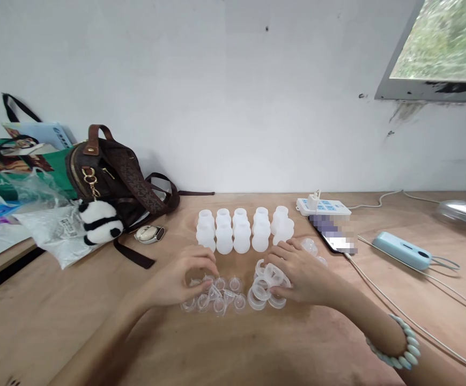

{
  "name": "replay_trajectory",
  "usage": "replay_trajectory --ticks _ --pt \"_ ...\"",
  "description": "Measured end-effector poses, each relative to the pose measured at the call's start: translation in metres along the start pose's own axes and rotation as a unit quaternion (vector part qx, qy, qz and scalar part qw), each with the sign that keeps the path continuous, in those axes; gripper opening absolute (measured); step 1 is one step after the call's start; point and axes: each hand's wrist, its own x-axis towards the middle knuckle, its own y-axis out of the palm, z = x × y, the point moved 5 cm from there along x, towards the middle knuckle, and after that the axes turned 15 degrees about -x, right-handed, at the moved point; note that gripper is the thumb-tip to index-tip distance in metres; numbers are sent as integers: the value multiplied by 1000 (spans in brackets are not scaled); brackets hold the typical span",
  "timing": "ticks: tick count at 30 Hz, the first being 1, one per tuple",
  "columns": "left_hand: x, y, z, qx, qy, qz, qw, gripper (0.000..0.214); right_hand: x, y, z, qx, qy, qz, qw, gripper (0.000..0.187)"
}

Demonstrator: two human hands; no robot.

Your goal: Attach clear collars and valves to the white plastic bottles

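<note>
Two rows of several white translucent silicone bottle-shaped pieces stand at the middle of the wooden table. In front of them lie a pile of small clear nipple-like parts and a pile of clear rings. My left hand rests curled over the small clear parts, fingertips pinching among them. My right hand lies over the rings, its fingers bent on one ring. A pale bead bracelet circles my right wrist.
A brown handbag with a panda plush sits at the left, beside plastic bags and a small watch-like device. A power strip, phone, blue device and white cables lie at the right.
</note>
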Motion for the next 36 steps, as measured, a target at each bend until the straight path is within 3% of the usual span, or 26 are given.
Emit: replay_trajectory --ticks 5,8,11,14,17,20,22,28,31,36 --pt "-6 21 0 178 9 54 982 12 1 6 0 28 -8 36 999 34" --pt "-6 28 7 208 9 56 976 7 1 5 0 43 -8 35 998 31" --pt "-5 25 7 209 9 51 977 11 -1 -4 -3 54 4 -7 999 25" --pt "-8 12 -6 156 14 9 988 15 -7 -17 -6 79 19 -96 992 19" --pt "-8 -2 -27 30 -3 -101 994 15 -18 -35 -3 110 23 -258 959 25" --pt "-1 2 -42 -133 -22 -232 963 19 -32 -47 9 96 16 -422 901 34" --pt "9 19 -45 -240 -39 -263 934 21 -37 -46 20 71 6 -461 884 35" --pt "32 67 -34 -396 -67 -257 879 19 -30 -22 35 58 1 -430 901 38" --pt "31 76 -28 -447 -73 -248 856 20 -24 -14 32 100 18 -404 909 34" --pt "30 85 -24 -474 -76 -241 844 25 -18 -6 29 179 36 -400 898 23"
